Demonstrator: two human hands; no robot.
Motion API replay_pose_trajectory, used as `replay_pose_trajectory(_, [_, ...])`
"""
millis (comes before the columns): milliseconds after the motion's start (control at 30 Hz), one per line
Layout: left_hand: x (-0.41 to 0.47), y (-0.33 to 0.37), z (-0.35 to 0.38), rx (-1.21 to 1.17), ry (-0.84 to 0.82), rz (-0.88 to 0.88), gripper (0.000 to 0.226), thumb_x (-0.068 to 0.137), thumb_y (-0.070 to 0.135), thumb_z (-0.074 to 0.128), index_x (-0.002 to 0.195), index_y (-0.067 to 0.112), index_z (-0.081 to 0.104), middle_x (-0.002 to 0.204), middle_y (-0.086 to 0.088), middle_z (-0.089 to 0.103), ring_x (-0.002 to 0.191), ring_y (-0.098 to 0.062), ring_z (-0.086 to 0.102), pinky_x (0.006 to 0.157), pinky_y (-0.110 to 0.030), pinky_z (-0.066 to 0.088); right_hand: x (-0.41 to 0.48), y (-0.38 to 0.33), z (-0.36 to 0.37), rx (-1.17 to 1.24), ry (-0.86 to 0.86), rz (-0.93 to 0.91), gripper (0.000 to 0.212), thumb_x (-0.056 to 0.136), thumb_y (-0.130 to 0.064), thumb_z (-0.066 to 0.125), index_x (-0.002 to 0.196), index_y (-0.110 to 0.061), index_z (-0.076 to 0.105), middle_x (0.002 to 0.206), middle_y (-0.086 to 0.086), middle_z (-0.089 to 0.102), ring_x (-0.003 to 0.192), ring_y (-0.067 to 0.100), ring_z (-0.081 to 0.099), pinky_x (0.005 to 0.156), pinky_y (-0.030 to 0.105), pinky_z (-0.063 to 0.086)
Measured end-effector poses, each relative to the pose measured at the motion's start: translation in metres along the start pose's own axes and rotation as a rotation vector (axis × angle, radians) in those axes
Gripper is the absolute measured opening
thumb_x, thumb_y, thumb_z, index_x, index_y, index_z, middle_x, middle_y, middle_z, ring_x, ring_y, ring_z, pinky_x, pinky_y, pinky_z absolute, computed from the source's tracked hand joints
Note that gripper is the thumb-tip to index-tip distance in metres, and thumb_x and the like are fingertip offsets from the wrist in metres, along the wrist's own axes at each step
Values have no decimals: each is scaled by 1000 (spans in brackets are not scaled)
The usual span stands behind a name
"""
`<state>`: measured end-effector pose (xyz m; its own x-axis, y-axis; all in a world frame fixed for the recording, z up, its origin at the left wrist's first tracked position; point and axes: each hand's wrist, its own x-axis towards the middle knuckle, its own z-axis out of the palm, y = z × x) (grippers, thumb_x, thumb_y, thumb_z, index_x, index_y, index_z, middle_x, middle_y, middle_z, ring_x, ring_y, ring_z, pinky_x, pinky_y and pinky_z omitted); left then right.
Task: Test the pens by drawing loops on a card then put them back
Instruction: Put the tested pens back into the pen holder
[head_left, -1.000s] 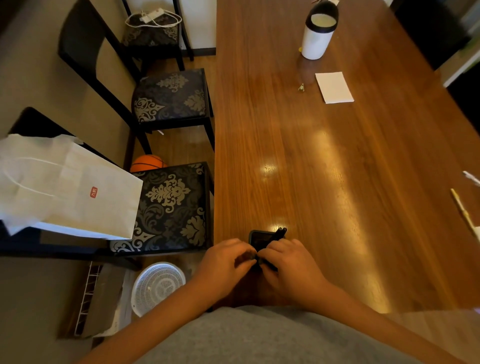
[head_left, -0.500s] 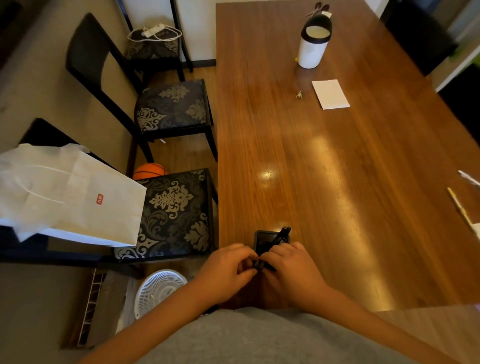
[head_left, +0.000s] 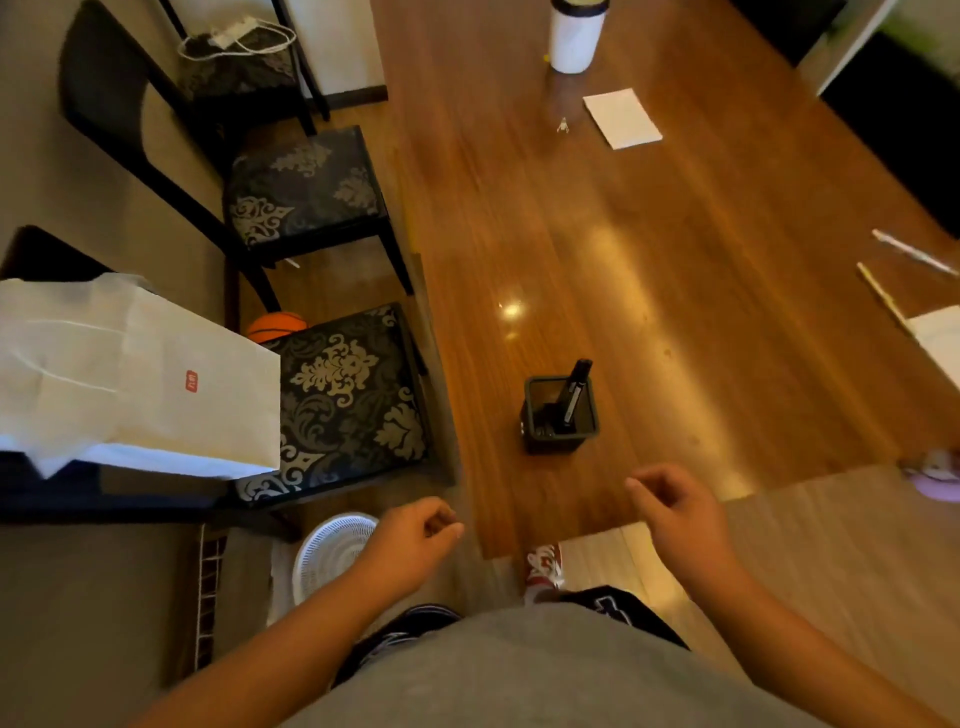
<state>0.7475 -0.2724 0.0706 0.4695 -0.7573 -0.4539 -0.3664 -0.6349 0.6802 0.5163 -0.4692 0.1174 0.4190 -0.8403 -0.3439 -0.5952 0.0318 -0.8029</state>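
Left hand (head_left: 415, 535) and right hand (head_left: 675, 514) hover empty, fingers loosely curled, at the table's (head_left: 701, 270) near edge. A pen (head_left: 574, 389) stands in the holder (head_left: 550, 441) just beyond them. The card (head_left: 622, 118) lies far off. The task looks about finished.

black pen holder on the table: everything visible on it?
The pen holder is a dark, square-mouthed cup, apparently plastic, standing upright on the wooden table by its near edge. A black pen leans in its far right corner, sticking above the rim; other contents are too dark to tell. Neither the left hand nor right hand touches it.
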Motion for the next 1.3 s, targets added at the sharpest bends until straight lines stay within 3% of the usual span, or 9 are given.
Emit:
replay_pose_trajectory(100, [-17,-46,19,68,-136,-117,12,92,32,63,91,21,67,84,1,67,77,-11,62,72,-29,52,-34,39,20,153,-27,290,14,95,-19,60,84,-15,68,84,10,70,74,21,63,66,34,48])
replay_pose_trajectory(233, [-48,-100,44,140,-321,-230,9,91,29,64,87,21,66,83,-2,68,79,-16,65,76,-33,54,-102,100,50,168,-53,530,14,95,-16,59,86,-10,67,86,12,72,72,22,64,61,31,48])
replay_pose_trajectory(367, [-81,-128,66,233,-434,-269,12,86,25,66,81,15,67,82,-6,69,77,-19,65,77,-37,54,-183,154,53,197,30,706,15,94,-16,60,84,-10,69,85,12,71,77,26,67,64,33,51])
replay_pose_trajectory(467, [-92,-125,89,307,-495,-258,20,86,25,63,83,6,65,83,-16,68,75,-23,64,77,-42,54,-236,194,36,244,110,829,13,93,-16,61,86,-9,70,86,12,71,80,29,68,69,37,53])
replay_pose_trajectory(533, [-91,-109,110,337,-536,-239,19,86,25,63,79,8,64,84,-16,69,73,-22,63,78,-42,54,-267,223,20,284,172,911,14,93,-15,61,89,-4,68,87,15,70,79,32,66,68,37,51])
replay_pose_trajectory(667, [-89,-60,163,378,-614,-133,17,89,26,61,75,17,64,80,-7,69,71,-16,61,71,-31,50,-331,276,-11,384,270,1041,18,94,-12,61,86,3,63,82,22,65,67,29,55,59,33,40])
replay_pose_trajectory(800, [-92,-6,222,384,-669,-108,17,91,23,59,82,10,65,83,-10,67,75,-20,62,68,-31,48,-377,322,-44,478,290,1113,17,95,-11,60,81,-1,58,75,18,60,62,25,51,53,29,35])
replay_pose_trajectory(967, [-108,56,300,395,-691,-29,14,92,18,62,80,12,63,80,-10,67,76,-23,64,76,-39,54,-405,375,-97,506,271,1137,19,94,-12,60,79,-1,59,78,19,63,59,25,53,51,28,38])
replay_pose_trajectory(1300, [-97,109,350,494,-617,-71,17,89,24,63,78,12,62,75,-7,66,71,-18,61,70,-38,52,-319,420,-226,476,270,979,14,93,-17,63,84,-6,64,81,15,67,62,23,57,53,28,41])
